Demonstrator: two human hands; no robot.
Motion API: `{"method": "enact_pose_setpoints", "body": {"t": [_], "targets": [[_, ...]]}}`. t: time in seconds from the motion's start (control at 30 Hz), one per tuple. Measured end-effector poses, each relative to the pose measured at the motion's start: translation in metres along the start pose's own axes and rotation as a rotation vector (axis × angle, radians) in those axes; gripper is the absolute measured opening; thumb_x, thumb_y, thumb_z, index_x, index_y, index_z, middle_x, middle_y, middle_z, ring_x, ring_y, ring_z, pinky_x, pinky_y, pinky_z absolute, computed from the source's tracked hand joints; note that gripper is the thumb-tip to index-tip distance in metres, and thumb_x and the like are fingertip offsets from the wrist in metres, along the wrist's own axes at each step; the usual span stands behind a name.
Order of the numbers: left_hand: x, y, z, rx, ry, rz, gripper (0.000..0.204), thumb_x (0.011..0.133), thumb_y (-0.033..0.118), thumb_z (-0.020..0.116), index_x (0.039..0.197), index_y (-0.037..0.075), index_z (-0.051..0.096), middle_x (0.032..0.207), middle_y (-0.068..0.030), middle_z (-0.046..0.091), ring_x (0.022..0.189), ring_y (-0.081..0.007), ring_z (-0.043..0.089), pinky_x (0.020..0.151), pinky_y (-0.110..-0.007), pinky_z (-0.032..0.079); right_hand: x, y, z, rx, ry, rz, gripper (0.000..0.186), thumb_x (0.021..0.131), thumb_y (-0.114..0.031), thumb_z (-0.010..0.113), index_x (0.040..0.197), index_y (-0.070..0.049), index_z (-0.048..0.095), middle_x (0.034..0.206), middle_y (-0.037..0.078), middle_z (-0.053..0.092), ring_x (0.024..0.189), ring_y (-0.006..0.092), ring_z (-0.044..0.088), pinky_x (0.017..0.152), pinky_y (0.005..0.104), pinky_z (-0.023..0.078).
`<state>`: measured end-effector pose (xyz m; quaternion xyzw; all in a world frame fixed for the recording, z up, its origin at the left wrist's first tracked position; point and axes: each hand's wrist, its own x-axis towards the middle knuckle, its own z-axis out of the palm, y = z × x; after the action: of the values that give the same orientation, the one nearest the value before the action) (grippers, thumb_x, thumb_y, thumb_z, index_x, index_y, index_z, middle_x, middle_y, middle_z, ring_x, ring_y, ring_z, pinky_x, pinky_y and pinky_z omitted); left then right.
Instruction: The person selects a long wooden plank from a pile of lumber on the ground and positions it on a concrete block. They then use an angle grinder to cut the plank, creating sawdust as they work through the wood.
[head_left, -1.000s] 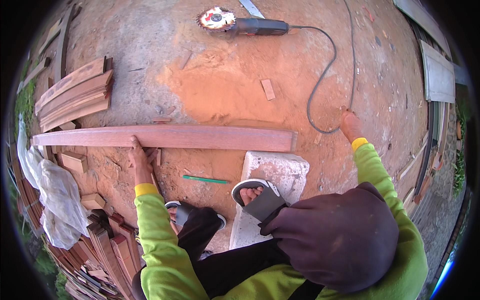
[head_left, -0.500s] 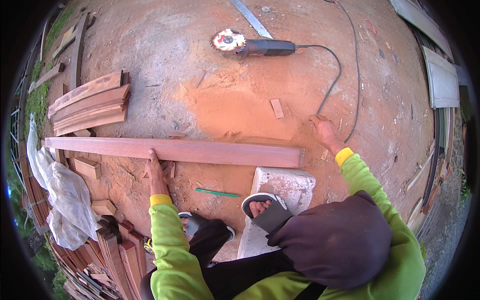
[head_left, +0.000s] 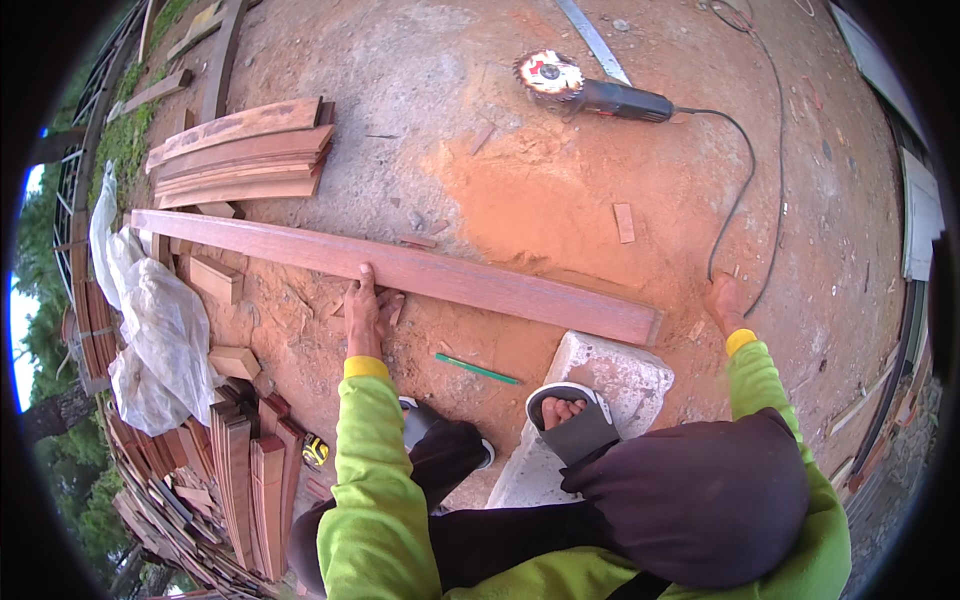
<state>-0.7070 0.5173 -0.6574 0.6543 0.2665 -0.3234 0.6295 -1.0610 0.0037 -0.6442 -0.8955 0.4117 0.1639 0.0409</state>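
1. Steadying the plank probably calls for light, even pressure, so that its far end does not swing; it lies slantwise beyond the feet, its right end over the far edge of the pale block.
2. It looks long, narrow and reddish-brown, with a faint dark line along part of its top and a squared right end.
3. At its near edge, the left hand lays one digit on top and bends the others below; I cannot tell whether they pinch it.
4. Well apart, beyond the plank's right end, the right hand reaches down to the cord; whether the fingers close on it I cannot tell. Keeping the cord off the wood seems wise.
5. Between plank and feet lies a green stick; one sandal rests on the block.
6. Farther out, past the orange sawdust, the grinder lies on the ground, its toothed blade leftward.
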Motion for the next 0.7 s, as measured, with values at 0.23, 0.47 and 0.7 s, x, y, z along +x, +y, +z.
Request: {"method": "enact_pose_setpoints", "body": {"t": [0.23, 0.47, 0.7], "targets": [[-0.003, 0.003, 0.004, -0.019, 0.059, 0.009, 0.061, 0.091, 0.049, 0.057, 0.125, 0.001, 0.041, 0.104, -0.0163, 0.054, 0.081, -0.0275, 0.061, 0.057, -0.036, 0.056, 0.017, 0.046, -0.012, -0.019, 0.175, 0.087, 0.014, 0.084, -0.012, 0.059, 0.088, 0.0, 0.062, 0.091, 0.023, 0.066, 0.088, 0.0393, 0.064, 0.073, 0.0451, 0.051], [-0.01, 0.007, 0.009, -0.036, 0.08, 0.022, 0.057, 0.092, 0.044, 0.056, 0.121, -0.003, 0.043, 0.101, -0.0152, 0.054, 0.072, -0.0235, 0.062, 0.055, -0.034, 0.056, 0.015, -0.114, -0.041, 0.269, 0.072, -0.441, 0.015, 0.087, -0.009, 0.057, 0.096, 0.002, 0.056, 0.098, 0.025, 0.06, 0.089, 0.042, 0.059, 0.074, 0.0426, 0.048], [-0.012, 0.01, 0.007, -0.054, 0.121, 0.037, 0.054, 0.091, 0.041, 0.059, 0.119, -0.003, 0.047, 0.095, -0.0144, 0.06, 0.067, -0.0228, 0.062, 0.056, -0.034, 0.056, -0.044, -0.25, -0.055, 0.318, -0.131, -0.969, 0.057, 0.079, -0.019, 0.069, 0.127, 0.0, 0.045, 0.128, 0.021, 0.049, 0.119, 0.0371, 0.047, 0.099, 0.0452, 0.038]]}}
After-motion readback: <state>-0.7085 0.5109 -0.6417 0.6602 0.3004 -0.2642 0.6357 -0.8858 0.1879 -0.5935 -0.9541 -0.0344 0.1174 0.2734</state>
